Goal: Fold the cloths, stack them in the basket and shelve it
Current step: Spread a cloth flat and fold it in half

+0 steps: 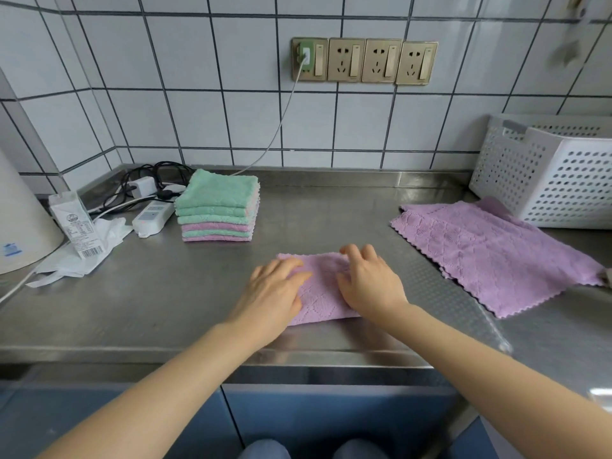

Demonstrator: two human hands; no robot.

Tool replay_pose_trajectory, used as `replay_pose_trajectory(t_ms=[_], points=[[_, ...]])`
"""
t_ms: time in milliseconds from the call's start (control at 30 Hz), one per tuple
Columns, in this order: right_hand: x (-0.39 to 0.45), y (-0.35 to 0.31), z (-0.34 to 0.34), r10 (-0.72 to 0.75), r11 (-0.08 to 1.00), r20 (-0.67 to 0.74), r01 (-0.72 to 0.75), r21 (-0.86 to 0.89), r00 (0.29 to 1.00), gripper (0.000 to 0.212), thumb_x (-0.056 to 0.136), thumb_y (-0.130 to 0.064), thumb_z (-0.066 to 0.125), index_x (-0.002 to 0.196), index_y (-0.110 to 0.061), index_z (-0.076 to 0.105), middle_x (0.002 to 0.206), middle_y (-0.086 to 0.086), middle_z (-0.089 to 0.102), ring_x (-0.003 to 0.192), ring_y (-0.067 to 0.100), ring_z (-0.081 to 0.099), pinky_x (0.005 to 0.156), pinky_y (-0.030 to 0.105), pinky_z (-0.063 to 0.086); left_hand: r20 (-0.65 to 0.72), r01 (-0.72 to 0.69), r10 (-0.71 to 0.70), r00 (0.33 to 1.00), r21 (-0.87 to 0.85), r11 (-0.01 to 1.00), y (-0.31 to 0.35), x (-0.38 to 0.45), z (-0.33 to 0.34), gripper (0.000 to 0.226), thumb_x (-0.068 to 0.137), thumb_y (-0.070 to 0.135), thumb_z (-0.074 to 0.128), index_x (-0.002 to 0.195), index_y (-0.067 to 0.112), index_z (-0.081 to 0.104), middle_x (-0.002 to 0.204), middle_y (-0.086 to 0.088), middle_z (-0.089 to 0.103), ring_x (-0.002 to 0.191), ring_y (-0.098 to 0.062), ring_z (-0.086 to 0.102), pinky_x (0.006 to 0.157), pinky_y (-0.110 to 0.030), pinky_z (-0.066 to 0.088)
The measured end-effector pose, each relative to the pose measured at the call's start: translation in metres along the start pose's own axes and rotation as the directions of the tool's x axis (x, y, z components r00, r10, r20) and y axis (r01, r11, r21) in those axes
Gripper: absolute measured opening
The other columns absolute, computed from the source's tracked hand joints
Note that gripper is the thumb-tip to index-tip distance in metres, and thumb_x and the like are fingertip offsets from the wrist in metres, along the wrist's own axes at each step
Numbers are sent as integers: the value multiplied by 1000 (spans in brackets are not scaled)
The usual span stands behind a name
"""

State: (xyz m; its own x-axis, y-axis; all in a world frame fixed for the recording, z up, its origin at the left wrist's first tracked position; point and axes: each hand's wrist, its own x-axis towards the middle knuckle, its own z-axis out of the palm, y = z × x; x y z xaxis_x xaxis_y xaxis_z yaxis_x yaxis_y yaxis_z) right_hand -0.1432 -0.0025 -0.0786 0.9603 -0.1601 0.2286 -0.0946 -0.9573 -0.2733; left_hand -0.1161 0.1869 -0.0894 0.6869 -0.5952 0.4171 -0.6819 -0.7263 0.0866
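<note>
Bright even light, soft glare on steel counter (331,207) (wide-angle bending at edges).

A stainless steel countertop (165,303) runs beneath a white tiled wall (185,104). Four brass-coloured wall sockets (364,61) sit in a row on the tiles; a white charger (305,57) is plugged into the leftmost, its cable (281,124) trailing down. In the left corner lie a white power strip (153,218), tangled black cords (155,175), a small carton (76,223) and a crumpled white plastic bag (82,256). A large white appliance (20,220) stands at the far left.
</note>
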Motion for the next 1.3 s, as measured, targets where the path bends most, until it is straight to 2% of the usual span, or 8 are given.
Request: replay_pose_trajectory(t_ms=[167,400,500,633,800,933,1167,1300], points=[[-14,12,7,-153,979,56,159,-128,987,42,94,-47,40,129,-26,47,111,8,42,97,31,43,84,41,47,394,262,-208,895,-88,961,-12,-12,3,51,99,38,31,149,29,22,159,10,10,147,-20,6,118,-46,9],[-29,32,9,-105,969,41,111,-219,994,73,83,-58,13,136,-24,49,103,12,50,84,34,46,77,43,49,351,455,-333,875,-362,814,3,-15,-8,56,96,21,44,148,22,26,141,-11,46,133,-28,38,103,-30,31],[-31,27,14,-97,969,-12,92,-228,995,65,88,-49,20,129,-14,56,95,12,52,78,33,48,69,41,48,310,538,-488,816,-717,444,6,-3,-7,60,83,6,59,136,26,41,128,0,57,108,-16,58,90,-27,44],[-28,19,8,24,993,104,-12,-116,994,49,97,-44,29,138,-20,39,115,9,43,101,32,41,91,39,37,447,478,-586,676,-871,-112,-2,11,-3,67,77,-4,67,129,31,43,124,-1,61,103,-21,65,89,-43,53],[4,3,6,168,912,200,-230,339,965,56,93,-48,44,141,-23,30,125,12,47,122,35,40,105,40,32,209,307,-536,818,-946,100,-20,27,-20,80,77,-12,67,131,42,43,115,12,65,93,-14,67,94,-39,51],[48,-29,0,9,508,255,-224,832,967,71,92,-21,60,148,-19,16,135,-2,49,119,13,51,91,26,45,7,145,-499,867,-960,238,-58,51,-48,83,78,-13,66,131,45,39,115,10,66,92,-7,66,92,-27,49],[173,-126,-20,51,422,13,-33,906,999,75,89,-9,56,147,-16,9,109,7,49,95,21,52,86,32,48,-254,93,-578,775,-859,503,-174,128,-103,63,78,-7,69,128,25,50,118,0,63,103,-12,64,90,-29,52],[208,-164,0,41,523,86,-95,847,995,73,87,-7,48,147,-22,9,116,12,53,108,31,56,94,40,48,-181,343,-663,727,-740,579,-226,135,-83,43,79,-3,68,119,9,60,117,-2,63,107,-12,59,96,-28,47]])
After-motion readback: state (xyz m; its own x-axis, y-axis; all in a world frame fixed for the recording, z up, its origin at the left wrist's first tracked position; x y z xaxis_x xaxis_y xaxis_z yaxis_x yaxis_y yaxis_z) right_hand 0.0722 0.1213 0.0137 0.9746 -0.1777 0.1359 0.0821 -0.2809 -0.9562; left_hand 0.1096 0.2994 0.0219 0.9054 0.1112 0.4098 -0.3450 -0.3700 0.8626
